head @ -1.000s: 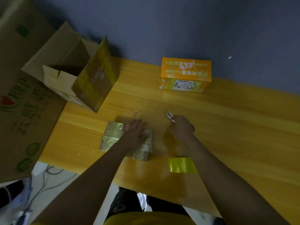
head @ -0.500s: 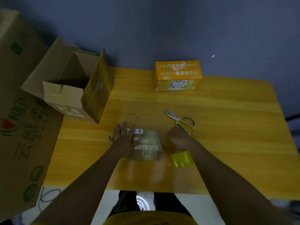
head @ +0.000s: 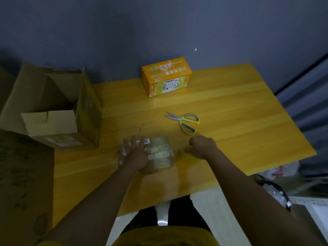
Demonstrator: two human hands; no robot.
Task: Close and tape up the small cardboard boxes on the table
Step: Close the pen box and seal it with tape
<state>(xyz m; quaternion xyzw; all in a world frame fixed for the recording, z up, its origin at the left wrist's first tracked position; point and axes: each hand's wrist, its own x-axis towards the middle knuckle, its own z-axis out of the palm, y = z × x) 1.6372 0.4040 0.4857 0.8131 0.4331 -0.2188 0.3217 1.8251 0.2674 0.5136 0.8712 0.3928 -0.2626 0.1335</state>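
Observation:
A small cardboard box (head: 159,154), wrapped in shiny clear tape with a white label, lies on the yellow wooden table (head: 239,139) near its front. My left hand (head: 136,153) presses flat on the box's left half, fingers straight and spread. My right hand (head: 201,147) is just right of the box, with its fingers curled round a blurred yellow tape roll (head: 185,152) that sits against the box's right side. An orange printed box (head: 166,77) stands closed at the back of the table.
Yellow-handled scissors (head: 186,121) lie open on the table behind my right hand. A large open carton (head: 58,110) stands at the table's left edge, with a bigger printed carton (head: 23,174) beside it. The table's front edge runs close under my forearms.
My right hand has let go of the scissors, which now lie on the table, and moved to the tape roll beside the box. My left hand stays on the box.

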